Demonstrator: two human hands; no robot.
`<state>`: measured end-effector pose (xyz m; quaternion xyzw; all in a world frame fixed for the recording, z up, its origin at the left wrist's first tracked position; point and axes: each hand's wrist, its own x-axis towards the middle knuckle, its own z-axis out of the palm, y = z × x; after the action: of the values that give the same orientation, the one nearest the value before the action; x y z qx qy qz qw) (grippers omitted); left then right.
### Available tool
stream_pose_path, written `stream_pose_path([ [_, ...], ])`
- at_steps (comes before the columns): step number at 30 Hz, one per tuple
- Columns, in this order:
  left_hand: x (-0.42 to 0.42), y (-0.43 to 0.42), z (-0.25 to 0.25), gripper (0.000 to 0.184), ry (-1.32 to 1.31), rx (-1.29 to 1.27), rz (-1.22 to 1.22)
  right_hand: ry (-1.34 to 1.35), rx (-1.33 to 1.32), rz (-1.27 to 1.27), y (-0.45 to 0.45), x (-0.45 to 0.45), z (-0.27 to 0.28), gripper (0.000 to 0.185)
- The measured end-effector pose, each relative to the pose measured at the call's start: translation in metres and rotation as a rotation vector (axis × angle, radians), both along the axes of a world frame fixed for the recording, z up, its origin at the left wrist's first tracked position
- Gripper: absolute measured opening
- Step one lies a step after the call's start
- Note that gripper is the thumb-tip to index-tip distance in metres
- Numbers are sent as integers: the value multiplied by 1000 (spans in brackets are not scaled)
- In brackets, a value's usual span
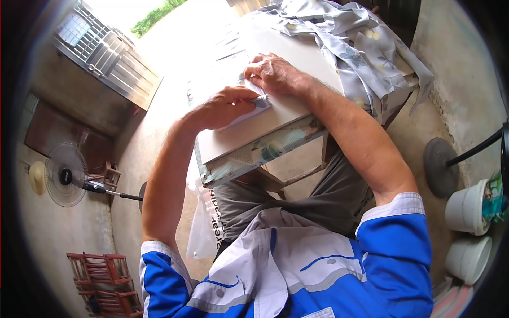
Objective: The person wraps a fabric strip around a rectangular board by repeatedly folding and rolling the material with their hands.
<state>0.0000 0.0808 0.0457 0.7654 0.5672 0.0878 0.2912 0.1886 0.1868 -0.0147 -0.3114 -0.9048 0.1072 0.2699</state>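
Note:
A small folded piece of pale printed fabric (pixel 261 104) lies on the white tabletop (pixel 297 55) close to its near edge. My left hand (pixel 228 106) is closed on the fabric's near left side, thumb and fingers pressed together over it. Just beyond, my right hand (pixel 273 75) bends its fingers down and pinches the far part of the same fabric. The fingers hide much of the fold. Further up the table, pale strips (pixel 230 45) lie in the glare, too bright to make out well.
A heap of grey-white patterned cloth (pixel 355 47) covers the table's right side and hangs over the edge. A standing fan (pixel 66 175) is at left, above red wooden stools (pixel 103 281). White buckets (pixel 466 206) and a round black base (pixel 441 167) stand at right.

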Motion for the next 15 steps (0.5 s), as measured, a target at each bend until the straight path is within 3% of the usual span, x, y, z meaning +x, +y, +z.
stream_pose_path([
  [3, 2, 2, 1, 44, 47, 96, -81, -17, 0, 12, 3, -2, 1, 22],
  [6, 3, -2, 3, 45, -29, 59, -19, 41, 3, 12, 1, 0, -2, 21],
  [9, 0, 1, -1, 48, 62, 113, -3, 49, 28, 25, 4, -1, -5, 20],
  [15, -5, 4, -13, 34, 61, 191, 24, 21, 99, 100, 9, 2, -2, 24],
])
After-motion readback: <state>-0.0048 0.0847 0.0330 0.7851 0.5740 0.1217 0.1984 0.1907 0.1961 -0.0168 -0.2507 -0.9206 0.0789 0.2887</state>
